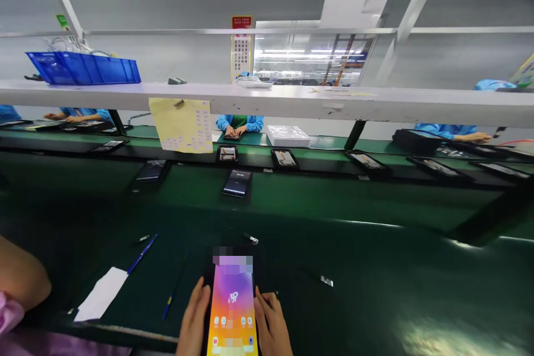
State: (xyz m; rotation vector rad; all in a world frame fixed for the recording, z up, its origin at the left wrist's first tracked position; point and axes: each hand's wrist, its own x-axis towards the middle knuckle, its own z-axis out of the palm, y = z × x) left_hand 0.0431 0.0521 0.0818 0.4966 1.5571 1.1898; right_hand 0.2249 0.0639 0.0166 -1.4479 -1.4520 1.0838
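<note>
A smartphone (232, 308) with a lit purple-to-yellow home screen is held between my two hands at the bottom centre. My left hand (194, 316) grips its left edge, fingers closed along the side. Along the opposite edge, my right hand (272, 320) has its fingers curled against the phone. The phone's lower end runs out of view. Just beyond its top lies a small shiny scrap (251, 238) on the dark green table (367, 300). Left of my left hand are a thin blue-tipped stick (167, 307), a blue pen (142, 254) and a white paper (103, 293).
Another small scrap (326, 281) lies to the right. Ahead, a phone (237, 183) with a lit screen sits before a row of opened devices (285, 158). A white shelf (292, 101) crosses above, carrying a blue bin (85, 68). A neighbour's arm (20, 272) is at left; co-workers sit opposite.
</note>
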